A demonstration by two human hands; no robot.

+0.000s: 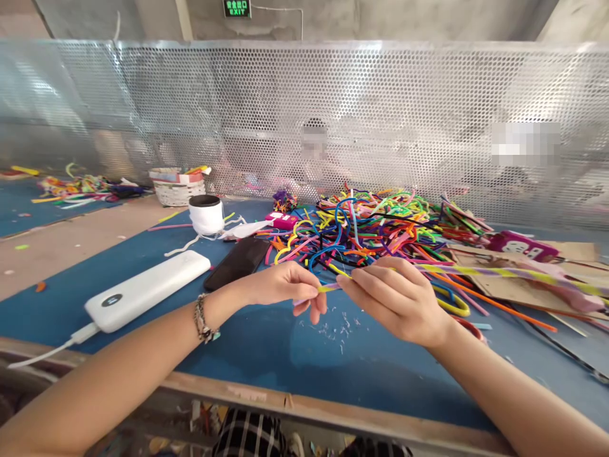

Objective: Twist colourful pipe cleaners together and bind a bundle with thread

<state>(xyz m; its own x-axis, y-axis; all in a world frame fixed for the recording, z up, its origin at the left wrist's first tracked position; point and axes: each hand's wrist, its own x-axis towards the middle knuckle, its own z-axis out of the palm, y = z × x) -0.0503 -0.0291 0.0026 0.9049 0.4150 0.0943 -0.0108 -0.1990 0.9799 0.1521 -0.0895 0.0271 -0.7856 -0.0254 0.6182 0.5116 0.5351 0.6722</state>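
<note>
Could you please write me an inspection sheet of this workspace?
Surface: blue tabletop with a wooden front edge; small pale scraps near the hands.
Job's things: yellow-and-lilac strip, held in both hands, running off to the right.
Clutter: tangled pile of coloured strips behind the hands; dark phone, white power bank and white roll on the left; cardboard on the right.
Grippers: bare left hand and right hand, fingers closed on the strip.
Cables: white cable plugged into the power bank.
Surroundings: perforated metal screen, with a person dimly visible behind; lit exit sign above.
</note>
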